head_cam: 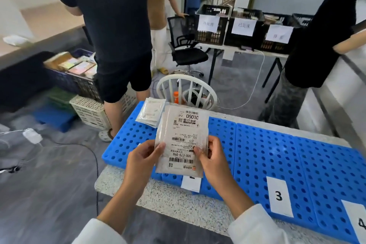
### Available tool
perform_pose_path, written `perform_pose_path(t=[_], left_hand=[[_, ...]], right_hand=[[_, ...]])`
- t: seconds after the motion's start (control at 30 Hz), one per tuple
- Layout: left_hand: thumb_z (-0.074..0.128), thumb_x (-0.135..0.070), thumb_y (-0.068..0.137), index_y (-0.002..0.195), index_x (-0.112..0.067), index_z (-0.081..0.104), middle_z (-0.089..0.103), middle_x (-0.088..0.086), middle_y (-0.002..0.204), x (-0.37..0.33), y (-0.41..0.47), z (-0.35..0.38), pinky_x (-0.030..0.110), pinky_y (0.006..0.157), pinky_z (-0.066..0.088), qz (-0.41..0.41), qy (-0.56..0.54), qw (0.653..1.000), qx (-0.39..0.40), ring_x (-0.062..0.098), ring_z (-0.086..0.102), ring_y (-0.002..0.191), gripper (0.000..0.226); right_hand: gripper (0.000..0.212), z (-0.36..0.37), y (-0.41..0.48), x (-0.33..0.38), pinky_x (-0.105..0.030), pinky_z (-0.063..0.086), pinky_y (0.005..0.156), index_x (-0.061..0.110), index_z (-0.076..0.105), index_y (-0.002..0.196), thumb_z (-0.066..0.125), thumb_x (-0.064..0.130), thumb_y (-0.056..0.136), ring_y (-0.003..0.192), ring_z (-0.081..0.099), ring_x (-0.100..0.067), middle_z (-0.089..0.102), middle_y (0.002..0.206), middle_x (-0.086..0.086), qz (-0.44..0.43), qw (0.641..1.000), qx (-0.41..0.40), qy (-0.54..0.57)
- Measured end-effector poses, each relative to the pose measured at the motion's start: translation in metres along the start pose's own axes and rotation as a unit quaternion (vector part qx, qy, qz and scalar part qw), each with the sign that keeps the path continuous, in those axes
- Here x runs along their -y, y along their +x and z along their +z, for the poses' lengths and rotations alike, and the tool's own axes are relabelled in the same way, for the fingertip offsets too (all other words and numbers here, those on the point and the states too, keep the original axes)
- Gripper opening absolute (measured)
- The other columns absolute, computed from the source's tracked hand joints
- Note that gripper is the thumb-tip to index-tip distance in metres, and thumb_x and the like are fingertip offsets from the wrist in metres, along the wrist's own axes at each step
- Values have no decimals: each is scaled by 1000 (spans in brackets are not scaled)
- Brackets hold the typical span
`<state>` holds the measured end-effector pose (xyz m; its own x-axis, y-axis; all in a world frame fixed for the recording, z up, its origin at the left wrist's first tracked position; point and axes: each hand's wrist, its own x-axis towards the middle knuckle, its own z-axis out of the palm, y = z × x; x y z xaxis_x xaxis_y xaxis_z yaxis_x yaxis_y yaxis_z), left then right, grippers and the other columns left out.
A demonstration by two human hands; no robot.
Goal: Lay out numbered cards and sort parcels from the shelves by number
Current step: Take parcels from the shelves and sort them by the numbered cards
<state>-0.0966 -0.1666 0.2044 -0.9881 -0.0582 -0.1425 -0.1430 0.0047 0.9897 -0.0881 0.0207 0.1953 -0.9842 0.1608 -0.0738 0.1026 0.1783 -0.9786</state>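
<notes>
A parcel (pixel 181 140) is held upright in both hands above the near edge of the blue mats (pixel 267 154), its label turned to the camera and "05010" printed at the top. The lower left edge is gripped by the left hand (pixel 142 158), with the thumb laid on the front and the fingers curled behind. The lower right edge is pinched by the right hand (pixel 212 158), with the thumb pressed on the label beside a barcode. More wrapping is seen behind the parcel at its right edge; whether this is a second packet cannot be told.

Just below the parcel's bottom edge a card (pixel 191 183) lies on the mats, its number almost wholly covered by the parcel. Card 3 (pixel 278 196) is laid farther right, apart from the right hand, and card 4 (pixel 359 222) is cut off by the frame's edge. A small stack (pixel 151 112) of pale packets rests on the far left corner of the mats, beyond the held parcel.

The mats are spread over a speckled surface (pixel 178 198). Behind it a white chair (pixel 186 91) and an orange bottle (pixel 176 97) are seen, and a person (pixel 118 35) in dark shorts stands beside floor crates (pixel 79 81). Black bins (pixel 212 24) with paper labels are lined up on a table at the back.
</notes>
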Motion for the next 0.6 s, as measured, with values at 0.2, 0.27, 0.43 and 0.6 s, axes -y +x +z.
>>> perform_pose_path(t=[0.2,0.27,0.43,0.6], left_hand=[[64,-23,91,93,-11,72,75,4,83,10,67,-14,21,60,55,2,17,1000,-4,17,70,76,14],[63,-22,91,93,-10,72,74,2,80,10,94,-21,17,57,52,-1,16,1000,4,12,70,72,14],[63,-21,92,83,-10,69,68,-4,67,15,170,-45,17,56,48,6,27,999,25,4,61,63,16],[65,-28,91,104,-14,66,70,10,83,29,241,-71,31,66,55,5,34,999,36,15,65,77,20]], right_hand=[[23,31,62,-2,-13,52,73,24,44,114,57,18,96,92,60,7,60,104,18,20,999,11,-35],[22,43,83,0,-15,53,74,23,45,113,57,17,96,92,61,5,61,105,15,29,999,-2,-34],[21,79,142,5,-14,53,74,27,44,110,57,18,96,91,62,8,62,105,15,37,998,-8,-47],[48,122,202,3,-4,48,68,27,34,134,58,13,94,101,59,6,60,121,10,52,998,-7,-35]])
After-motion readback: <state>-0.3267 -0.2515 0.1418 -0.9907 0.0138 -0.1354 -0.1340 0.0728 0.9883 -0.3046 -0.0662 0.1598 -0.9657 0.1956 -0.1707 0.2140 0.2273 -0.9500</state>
